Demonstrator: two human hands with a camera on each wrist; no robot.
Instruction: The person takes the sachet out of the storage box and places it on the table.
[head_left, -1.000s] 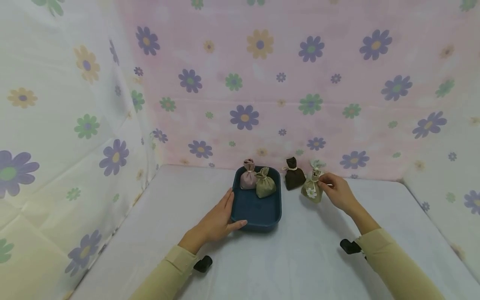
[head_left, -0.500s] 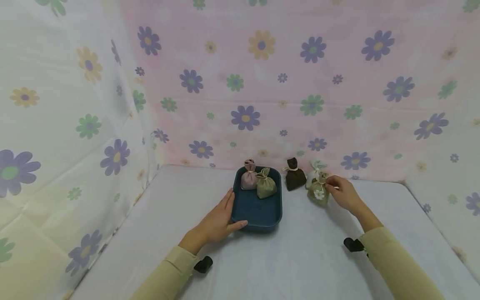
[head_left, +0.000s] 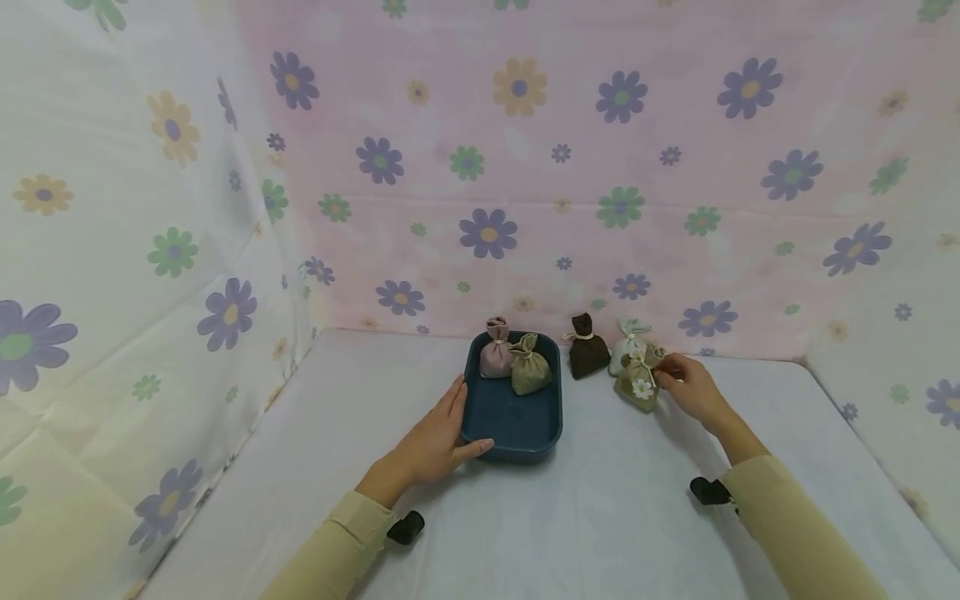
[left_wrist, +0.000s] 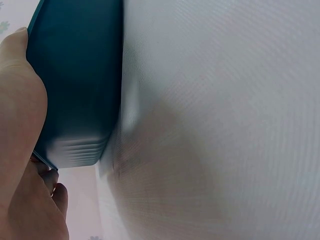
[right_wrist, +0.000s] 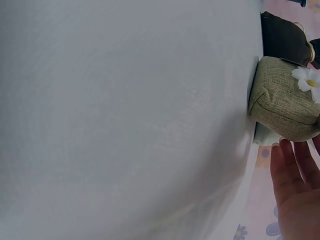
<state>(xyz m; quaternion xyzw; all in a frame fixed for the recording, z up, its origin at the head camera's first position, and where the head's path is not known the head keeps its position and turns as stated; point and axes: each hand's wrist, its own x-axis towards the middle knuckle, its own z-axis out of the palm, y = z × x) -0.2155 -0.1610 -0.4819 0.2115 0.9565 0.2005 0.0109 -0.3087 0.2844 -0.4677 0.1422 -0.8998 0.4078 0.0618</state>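
On the white table, my left hand holds the dark blue tray at its near left corner, fingers along the side wall and thumb over the front rim. Inside the tray, towards its back, sit a pink drawstring pouch and an olive-green pouch. My right hand pinches the gathered top of another green drawstring pouch, which bears a white flower and leans over. In the right wrist view that pouch touches the table, and my fingertips are at its side; the thumb is hidden.
A dark brown pouch stands right of the tray. A pale mint pouch is partly hidden behind the flowered one. A flower-print cloth wall rises at the table's back edge. Black wrist cameras hang by both sleeves.
My right hand has moved slightly right with the flowered pouch, whose top now leans to the right. More of the pale pouch shows behind it. The left hand and tray stay in place.
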